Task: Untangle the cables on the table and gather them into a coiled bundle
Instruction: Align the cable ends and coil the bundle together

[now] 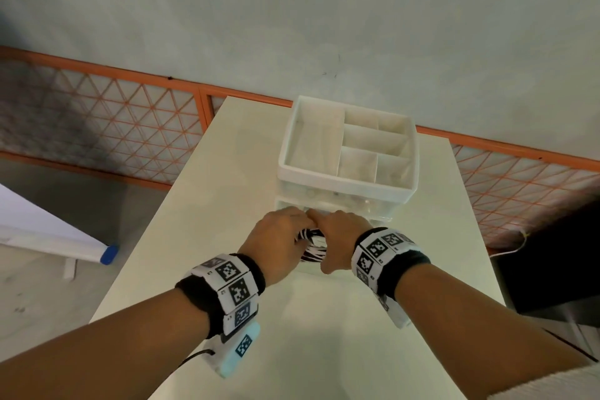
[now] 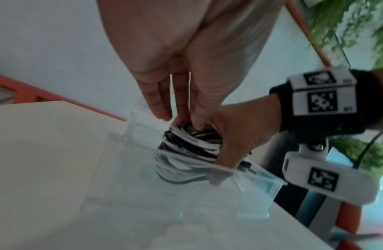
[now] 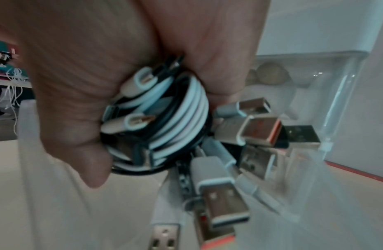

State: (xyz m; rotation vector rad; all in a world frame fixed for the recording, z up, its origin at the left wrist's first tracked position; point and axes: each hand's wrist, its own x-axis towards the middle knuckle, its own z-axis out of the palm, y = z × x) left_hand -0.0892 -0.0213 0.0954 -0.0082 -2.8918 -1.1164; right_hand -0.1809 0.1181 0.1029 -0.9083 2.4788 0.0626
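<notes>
A coiled bundle of black and white cables (image 1: 312, 247) (image 2: 187, 146) (image 3: 177, 118) hangs between my two hands, partly inside a clear plastic drawer (image 2: 231, 170) (image 1: 376, 216) that stands open above the table. My right hand (image 1: 337, 237) (image 2: 235, 143) grips the coil, its fingers (image 3: 220, 72) and thumb curled round the loops. My left hand (image 1: 282, 235) (image 2: 186, 122) comes from above, thumb and fingertips meeting on the coil's top strands. Several USB plugs (image 3: 224, 203) stick out loose below the coil. The far side of the bundle is hidden by my hands.
The drawer belongs to a clear organiser topped by a white divided tray (image 1: 344, 183) at the back of the white table (image 1: 194, 237). An orange lattice fence (image 1: 130, 127) runs behind. A rolled white sheet with a blue cap (image 1: 108, 253) lies on the floor to the left.
</notes>
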